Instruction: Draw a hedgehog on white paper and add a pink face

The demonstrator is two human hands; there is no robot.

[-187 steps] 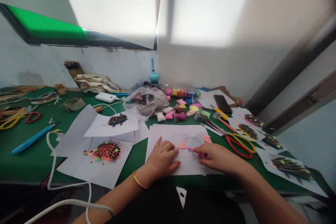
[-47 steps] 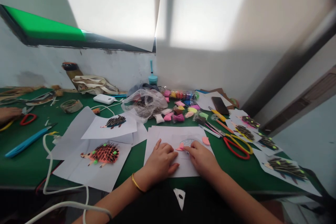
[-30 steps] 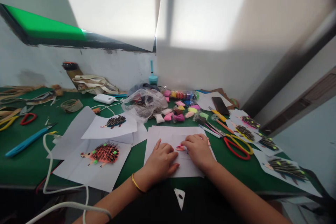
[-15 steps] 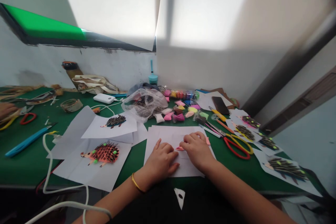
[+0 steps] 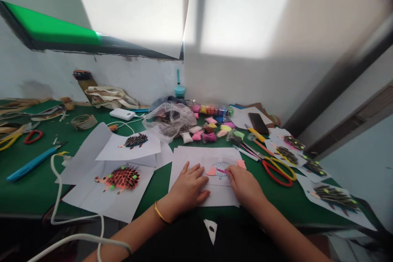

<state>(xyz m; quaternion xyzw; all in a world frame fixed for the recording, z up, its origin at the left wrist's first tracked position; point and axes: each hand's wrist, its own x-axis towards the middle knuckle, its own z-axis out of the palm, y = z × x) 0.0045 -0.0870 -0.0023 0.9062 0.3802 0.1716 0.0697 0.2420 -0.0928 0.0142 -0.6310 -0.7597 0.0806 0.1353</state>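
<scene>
My left hand [image 5: 190,186] lies flat with fingers spread on the left part of the white paper [image 5: 184,157]. A purple stick-like tool [image 5: 221,170] is pinched in my right hand [image 5: 245,184], its tip pointing left over a drawn hedgehog outline [image 5: 219,166]. Pink clay [image 5: 211,171] covers the drawing's pointed head, just left of the tool tip. Another pink piece [image 5: 241,164] sits at the paper's right side, behind my right hand.
Scissors [image 5: 278,172] and a phone [image 5: 257,123] are to the right, near several finished hedgehog pictures [image 5: 334,198]. Clay packets [image 5: 208,136] and a plastic bag [image 5: 170,120] stand behind the paper. Left are a hedgehog picture [image 5: 121,179], a white cable [image 5: 55,188] and a blue cutter [image 5: 32,164].
My right hand has drawn back to the right from the pink head, uncovering the drawing and the purple tool. My left hand's fingers have spread a little. At far left, a hand has gone from view.
</scene>
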